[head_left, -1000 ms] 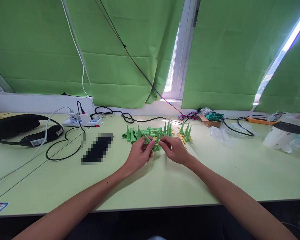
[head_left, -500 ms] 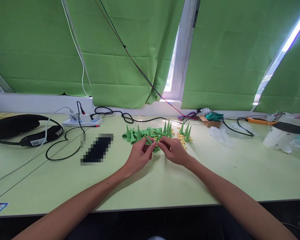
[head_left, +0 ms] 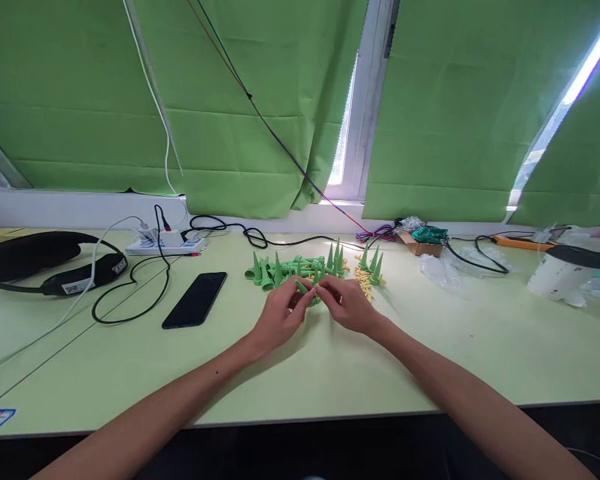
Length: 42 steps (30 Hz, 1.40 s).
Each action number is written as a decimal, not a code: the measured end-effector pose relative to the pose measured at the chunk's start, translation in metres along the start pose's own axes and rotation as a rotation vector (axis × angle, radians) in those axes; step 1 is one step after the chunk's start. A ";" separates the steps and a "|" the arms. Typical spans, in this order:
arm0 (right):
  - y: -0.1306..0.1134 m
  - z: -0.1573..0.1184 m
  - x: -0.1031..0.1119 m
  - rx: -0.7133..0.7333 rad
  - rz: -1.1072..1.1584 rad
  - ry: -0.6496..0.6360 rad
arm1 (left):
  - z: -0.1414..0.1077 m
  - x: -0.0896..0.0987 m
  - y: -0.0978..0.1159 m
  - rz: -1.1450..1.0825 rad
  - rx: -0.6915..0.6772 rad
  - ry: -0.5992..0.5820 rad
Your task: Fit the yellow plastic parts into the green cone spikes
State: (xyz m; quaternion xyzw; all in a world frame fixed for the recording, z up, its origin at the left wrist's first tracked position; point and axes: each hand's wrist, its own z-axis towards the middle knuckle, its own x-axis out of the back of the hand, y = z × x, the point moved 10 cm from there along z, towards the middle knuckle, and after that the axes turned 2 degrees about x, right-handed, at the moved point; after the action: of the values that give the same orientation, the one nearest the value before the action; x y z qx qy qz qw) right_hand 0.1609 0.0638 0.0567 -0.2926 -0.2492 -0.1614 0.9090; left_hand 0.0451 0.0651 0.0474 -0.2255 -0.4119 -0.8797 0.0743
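My left hand [head_left: 281, 311] is closed on a green plastic cone [head_left: 301, 287], which lies slanted between thumb and fingers. Close beside it, my right hand [head_left: 347, 303] is closed in a pinch at the cone's near end. Whatever sits between its fingertips is too small to make out. Just beyond both hands spreads a pile of green plastic pieces [head_left: 307, 265], with several pointed cones standing upright. To the right, a few upright green cones [head_left: 376, 270] stand among small pale yellow pieces [head_left: 364, 280]. My hands hide part of the green pile.
A black phone [head_left: 196, 300] lies to the left, near a black neck-worn device [head_left: 80, 277] and a power strip [head_left: 166, 242]. Cables run along the back. At right are crumpled clear plastic [head_left: 443, 268], a small cardboard box [head_left: 420, 247] and a white cup with a black lid [head_left: 565, 272].
Both hands stay almost in place at the pile. The green cone in my left hand has shifted and turned slightly, and my fingers have moved a little around it.
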 end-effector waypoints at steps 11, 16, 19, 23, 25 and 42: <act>0.004 0.000 -0.001 -0.069 0.055 0.023 | -0.002 -0.002 0.010 0.102 -0.122 -0.025; 0.008 -0.001 -0.002 -0.096 0.053 0.033 | -0.001 -0.005 0.010 0.085 -0.117 -0.054; 0.011 0.000 -0.002 -0.124 0.069 0.038 | -0.001 -0.007 0.009 0.049 -0.098 -0.081; 0.016 0.000 -0.003 -0.178 0.109 0.047 | -0.001 -0.008 0.012 0.046 -0.131 -0.094; 0.018 -0.001 -0.004 -0.210 0.136 0.039 | -0.002 -0.007 0.014 0.061 -0.160 -0.086; 0.026 -0.004 0.010 -0.291 0.304 0.203 | 0.002 0.005 -0.006 -0.155 0.118 0.029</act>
State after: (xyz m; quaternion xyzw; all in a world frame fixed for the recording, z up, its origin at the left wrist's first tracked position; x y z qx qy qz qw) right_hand 0.1824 0.0805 0.0481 -0.4371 -0.0838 -0.0857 0.8914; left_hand 0.0401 0.0708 0.0469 -0.1753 -0.4783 -0.8602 0.0252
